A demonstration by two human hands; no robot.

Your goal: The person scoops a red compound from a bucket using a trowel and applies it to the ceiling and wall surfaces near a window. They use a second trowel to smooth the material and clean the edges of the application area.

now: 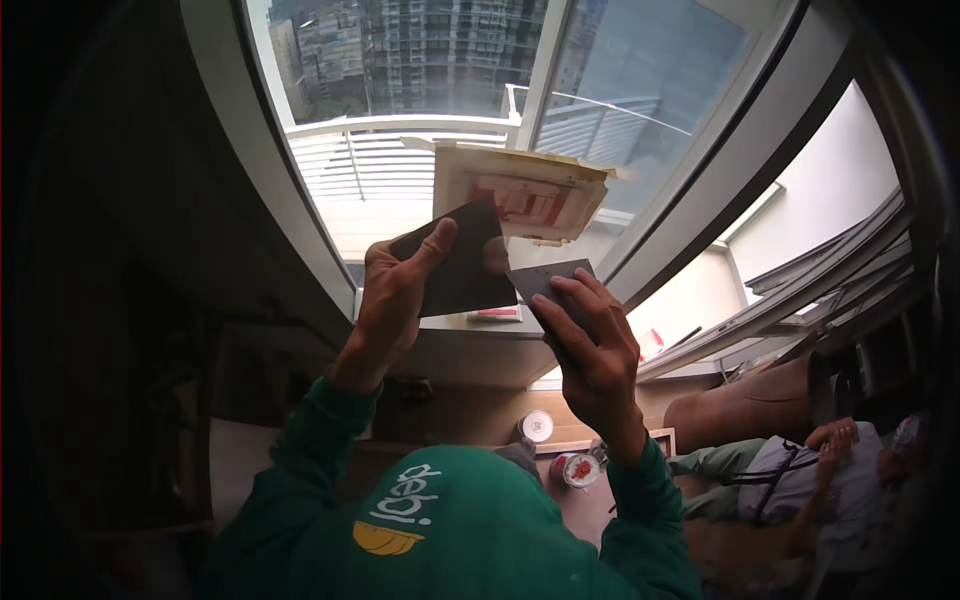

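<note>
My left hand [385, 295] grips a dark, flat, square plate [462, 270] by its left side, with the thumb laid over the face towards me. In my right hand [597, 345] is a smaller dark grey flat plate [535, 280], with the fingers spread along its face. The corner of the smaller plate meets the right edge of the square one in the picture; whether they touch I cannot tell. Just behind both plates, a pale panel with a red and pink patch [530, 205] and yellowish tape round its border is on the window.
Window frames [700, 175] rise on both sides, with a white railing [420, 125] outside. Below the plates is a sill [475, 345] with a small red-and-white item [495, 313]. Lidded tubs [537, 427] stand on the floor. Another person [800, 470] is at the lower right.
</note>
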